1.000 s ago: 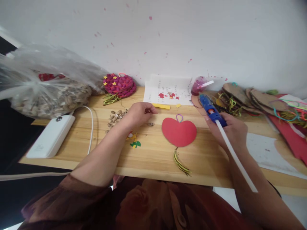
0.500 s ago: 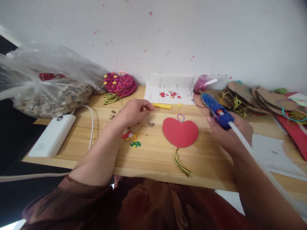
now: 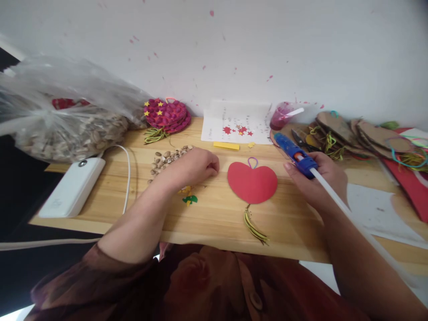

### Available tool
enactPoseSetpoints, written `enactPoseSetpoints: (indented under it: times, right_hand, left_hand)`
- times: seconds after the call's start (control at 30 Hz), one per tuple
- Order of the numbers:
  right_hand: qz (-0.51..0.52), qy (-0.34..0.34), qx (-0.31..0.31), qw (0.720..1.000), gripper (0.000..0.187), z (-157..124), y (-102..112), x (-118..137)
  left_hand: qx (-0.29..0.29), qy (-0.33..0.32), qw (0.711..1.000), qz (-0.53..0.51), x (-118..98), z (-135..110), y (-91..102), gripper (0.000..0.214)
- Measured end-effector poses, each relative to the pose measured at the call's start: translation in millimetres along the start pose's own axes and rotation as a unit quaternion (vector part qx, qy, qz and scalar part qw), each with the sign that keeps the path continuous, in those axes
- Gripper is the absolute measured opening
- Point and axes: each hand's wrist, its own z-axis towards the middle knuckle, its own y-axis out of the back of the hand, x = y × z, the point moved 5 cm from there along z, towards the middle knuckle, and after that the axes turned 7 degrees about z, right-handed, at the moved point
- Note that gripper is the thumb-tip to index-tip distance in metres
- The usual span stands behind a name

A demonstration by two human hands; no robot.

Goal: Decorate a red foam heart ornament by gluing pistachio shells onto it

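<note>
My right hand [image 3: 321, 178] is wrapped around a blue glue gun [image 3: 296, 154], its nozzle tilted up and to the left. A white glue stick [image 3: 331, 189] runs out of its back. Left of it lies a red heart-shaped cutout [image 3: 252, 183] with a purple loop on top and a green thread tassel [image 3: 252, 226] below. My left hand [image 3: 202, 165] is closed in a pinch over the table, beside a pile of pistachio shells [image 3: 167, 158]; whatever its fingers hold is hidden. Under that wrist are yellow and green paper scraps [image 3: 190, 199].
Behind stand a shell-covered pink ornament [image 3: 167, 116], a paper sheet with red stars [image 3: 214, 127], a yellow strip [image 3: 226, 146] and a cup of pink paint [image 3: 279, 118]. Cardboard shapes [image 3: 381, 136] are stacked right. At left sit a bag of shells [image 3: 73, 129] and a power bank [image 3: 73, 187].
My left hand has shifted slightly right and closed its fingers, uncovering more of the shell pile. My right hand with the glue gun has moved a little left and tilted.
</note>
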Motion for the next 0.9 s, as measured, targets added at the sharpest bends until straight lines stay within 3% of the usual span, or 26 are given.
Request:
enactPoseSetpoints:
  times: [0.3, 0.43, 0.57, 0.73, 0.9]
  right_hand:
    - [-0.007, 0.002, 0.033, 0.999, 0.044, 2, 0, 3]
    - [-0.004, -0.009, 0.013, 1.0, 0.046, 1, 2, 4]
    - [-0.015, -0.022, 0.0, 1.0, 0.045, 2, 2, 0]
    - [-0.023, -0.032, 0.006, 0.999, 0.043, 4, 0, -2]
    - [-0.021, -0.03, 0.0, 0.999, 0.043, 5, 1, -2]
  left_hand:
    - [0.005, 0.059, 0.997, -0.04, 10, 3, -0.2, 0.019]
    - [-0.066, 0.085, 0.994, -0.033, 14, -2, 17.2, 0.016]
    - [-0.122, 0.15, 0.981, 0.009, 32, -23, 42.7, 0.025]
    - [-0.03, 0.136, 0.99, 0.027, 47, -36, 41.9, 0.022]
    - [0.048, 0.092, 0.993, 0.059, 34, -29, 25.7, 0.032]
